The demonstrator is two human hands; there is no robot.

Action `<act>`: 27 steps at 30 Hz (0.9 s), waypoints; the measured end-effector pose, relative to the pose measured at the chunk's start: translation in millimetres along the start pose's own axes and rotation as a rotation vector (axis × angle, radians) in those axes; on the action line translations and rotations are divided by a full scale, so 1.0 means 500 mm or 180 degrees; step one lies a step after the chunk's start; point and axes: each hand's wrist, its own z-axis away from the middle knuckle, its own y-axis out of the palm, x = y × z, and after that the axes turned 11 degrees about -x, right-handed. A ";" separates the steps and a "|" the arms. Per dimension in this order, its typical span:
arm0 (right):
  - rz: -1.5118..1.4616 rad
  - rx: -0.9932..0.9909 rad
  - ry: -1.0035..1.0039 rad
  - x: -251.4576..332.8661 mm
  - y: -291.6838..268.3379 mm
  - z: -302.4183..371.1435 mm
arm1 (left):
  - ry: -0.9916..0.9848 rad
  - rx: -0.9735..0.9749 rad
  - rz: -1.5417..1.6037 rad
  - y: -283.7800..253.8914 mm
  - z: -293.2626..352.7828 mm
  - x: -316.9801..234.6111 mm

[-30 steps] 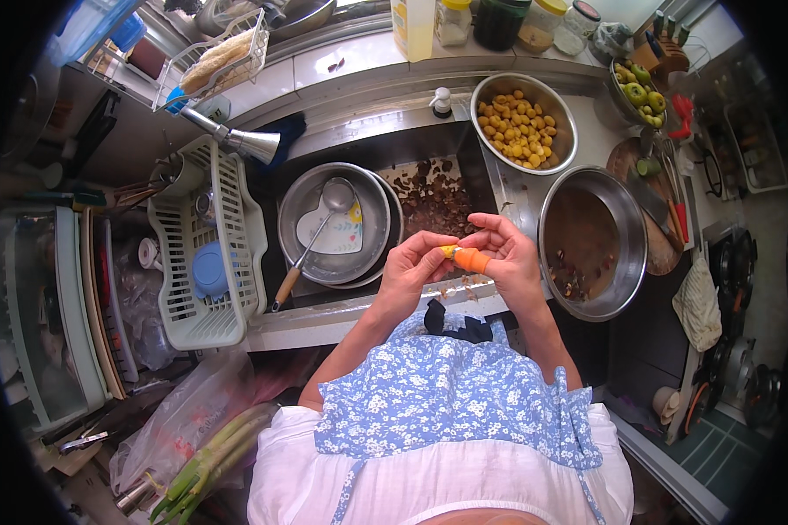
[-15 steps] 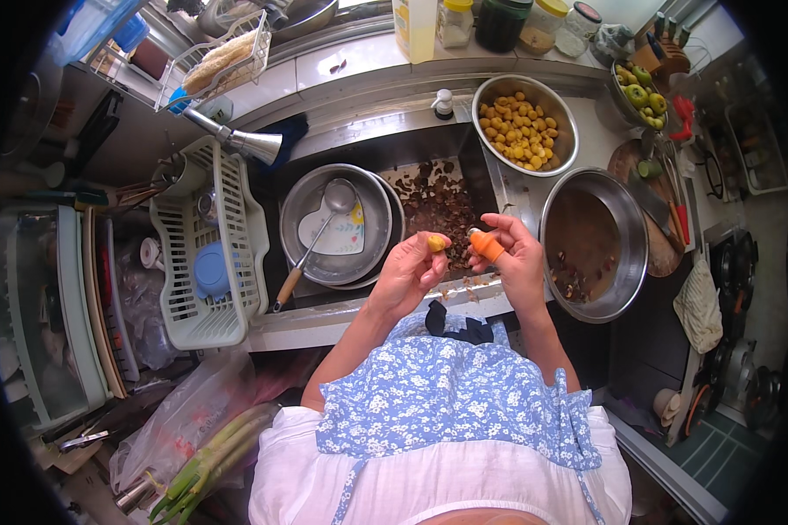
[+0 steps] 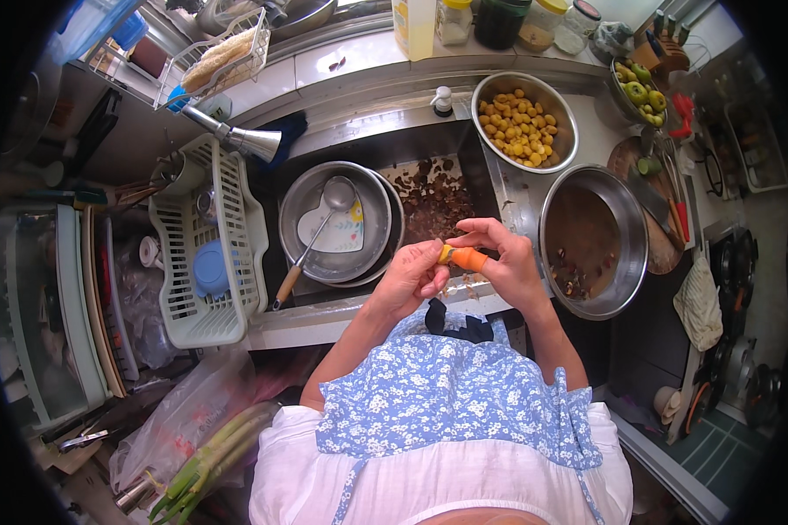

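Observation:
My left hand (image 3: 414,273) pinches a small yellow chestnut (image 3: 446,254) over the front edge of the sink. Against the chestnut presses a small orange tool (image 3: 469,259) at the thumb of my right hand (image 3: 505,260), whose fingers curl above it. Whether the orange piece is a thumb sleeve or a short handle I cannot make out, and its tip is hidden. Brown shell pieces (image 3: 433,197) litter the sink behind my hands. Peeled yellow chestnuts fill a steel bowl (image 3: 572,150) at the back right. Nearer stands a larger steel basin (image 3: 636,271) with murky brown water and several dark chestnuts or shells.
Nested steel bowls (image 3: 291,210) in the sink's left part hold a heart-shaped dish (image 3: 313,229) and a ladle (image 3: 293,280). A white dish rack (image 3: 206,328) stands left. Right of the basin lie a round board (image 3: 661,254) and a knife (image 3: 652,197).
My hands have come together; the orange tool now meets the chestnut, where before there was a gap. The chestnut has moved slightly right and the right hand slightly left.

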 end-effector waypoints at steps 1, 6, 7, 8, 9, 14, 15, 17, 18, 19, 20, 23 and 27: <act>-0.0145 0.0073 0.0107 -0.002 -0.004 -0.003 | -0.0049 0.0060 0.0040 -0.002 0.000 0.002; -0.0739 0.0418 0.0814 -0.009 -0.028 -0.023 | -0.0188 0.0230 0.0084 -0.007 -0.001 0.007; -0.0797 0.0426 0.0861 -0.010 -0.030 -0.024 | -0.0220 0.0270 0.0071 -0.008 -0.001 0.008; -0.0855 0.0435 0.0907 -0.012 -0.031 -0.025 | -0.0252 0.0311 0.0057 -0.010 -0.002 0.010; -0.0913 0.0443 0.0954 -0.015 -0.032 -0.026 | -0.0283 0.0351 0.0044 -0.012 -0.003 0.011; -0.1185 0.0175 0.0924 -0.031 -0.027 -0.027 | -0.0133 0.0235 -0.0025 0.004 0.001 -0.005; -0.1121 0.0059 0.0874 -0.034 -0.025 -0.025 | -0.0092 0.0182 -0.0044 0.007 0.001 -0.009; -0.1133 -0.0170 0.0950 -0.037 -0.023 -0.022 | 0.0268 -0.0084 -0.0193 0.012 -0.002 -0.006; -0.1138 -0.0286 0.0988 -0.039 -0.023 -0.020 | 0.0447 -0.0216 -0.0267 0.014 -0.003 -0.005; -0.1060 -0.0348 0.1032 -0.042 -0.023 -0.019 | 0.0532 -0.0237 -0.0281 0.012 -0.004 -0.005; -0.0981 -0.0409 0.1076 -0.045 -0.024 -0.018 | 0.0617 -0.0258 -0.0295 0.010 -0.004 -0.003; -0.0966 -0.0439 0.0842 -0.049 -0.013 -0.006 | 0.0900 -0.0511 -0.0608 0.008 -0.002 0.003; -0.1519 -0.0355 0.0904 -0.044 0.006 0.004 | 0.2217 -0.0998 -0.1843 0.024 -0.006 0.017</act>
